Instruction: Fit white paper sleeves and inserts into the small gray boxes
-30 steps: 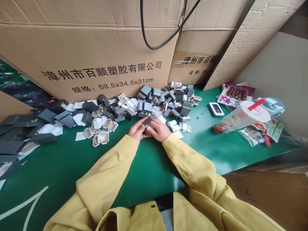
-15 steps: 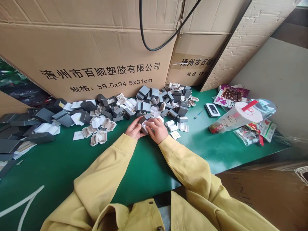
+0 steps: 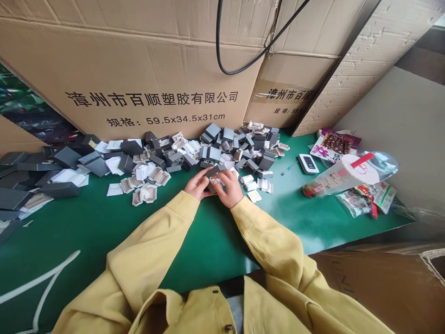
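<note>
Box [image 3: 214, 170], small and dark grey, between the two hands, just above or on the green counter [image 3: 205, 250]; contact with the surface cannot be told. Left hand [image 3: 195, 185]: grip closed around the box's left side. Right hand [image 3: 230, 189]: fingers bent over the box's right and near side, touching it; whether they pinch it or something white at its opening is hidden. Beyond the hands, a heap of grey boxes [image 3: 227, 134] mixed with pale inserts [image 3: 160, 176] and white papers [image 3: 115, 189]. Far left, a second pile of boxes [image 3: 66, 157], some with papers between them. Just right of the right hand, more inserts and a pale yellow card [image 3: 254, 196]. Farther right, a white device [image 3: 308, 163] with a dark display, a thin blue-tipped item [image 3: 288, 169] beside it, a tilted cup [image 3: 339, 177] with a red straw, and packets [image 3: 335, 143]. Printed cartons [image 3: 153, 69] stand behind the counter; a black cable [image 3: 227, 73] hangs in front of them.
</note>
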`<state>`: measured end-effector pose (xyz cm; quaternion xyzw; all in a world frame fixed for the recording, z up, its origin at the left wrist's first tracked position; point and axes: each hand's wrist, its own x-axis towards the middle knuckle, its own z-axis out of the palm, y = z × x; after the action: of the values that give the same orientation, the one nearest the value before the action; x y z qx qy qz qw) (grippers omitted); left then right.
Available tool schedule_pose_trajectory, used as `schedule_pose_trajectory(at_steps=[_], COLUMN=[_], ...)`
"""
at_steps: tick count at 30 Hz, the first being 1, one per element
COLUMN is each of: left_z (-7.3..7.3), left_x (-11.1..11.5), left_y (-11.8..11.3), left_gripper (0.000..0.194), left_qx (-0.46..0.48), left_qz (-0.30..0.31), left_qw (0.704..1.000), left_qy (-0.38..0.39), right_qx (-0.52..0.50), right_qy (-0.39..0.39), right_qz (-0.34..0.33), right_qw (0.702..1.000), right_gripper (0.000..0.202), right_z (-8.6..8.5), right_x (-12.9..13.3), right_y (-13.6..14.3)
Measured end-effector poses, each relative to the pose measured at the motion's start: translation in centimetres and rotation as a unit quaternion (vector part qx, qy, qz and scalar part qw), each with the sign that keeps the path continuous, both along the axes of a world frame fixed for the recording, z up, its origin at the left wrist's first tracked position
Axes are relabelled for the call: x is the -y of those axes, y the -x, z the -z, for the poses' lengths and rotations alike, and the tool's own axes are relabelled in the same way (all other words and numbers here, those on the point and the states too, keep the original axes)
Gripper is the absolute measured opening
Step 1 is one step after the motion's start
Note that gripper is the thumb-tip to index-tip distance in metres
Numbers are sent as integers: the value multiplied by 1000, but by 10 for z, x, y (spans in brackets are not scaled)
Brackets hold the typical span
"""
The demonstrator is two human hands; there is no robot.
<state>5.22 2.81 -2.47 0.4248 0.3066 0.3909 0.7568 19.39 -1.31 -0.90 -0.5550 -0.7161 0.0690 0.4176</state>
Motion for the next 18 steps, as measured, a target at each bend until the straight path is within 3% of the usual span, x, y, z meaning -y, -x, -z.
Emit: schedule_pose_trajectory(at_steps=[13,18], left_z=[-1,-2], left_x=[4,4], left_y=[-3,-2], left_gripper=[69,71], left_qx=[-29,-29], left_qz=[-14,-7], left_qw=[999,999], left_qy=[-34,-36], right_qx=[-8,-32], right_qy=[57,35], right_qz=[38,36], right_qw=[998,998], right_gripper=[18,17], right_z=[10,14], right_x=[-3,-1], right_y=[6,6])
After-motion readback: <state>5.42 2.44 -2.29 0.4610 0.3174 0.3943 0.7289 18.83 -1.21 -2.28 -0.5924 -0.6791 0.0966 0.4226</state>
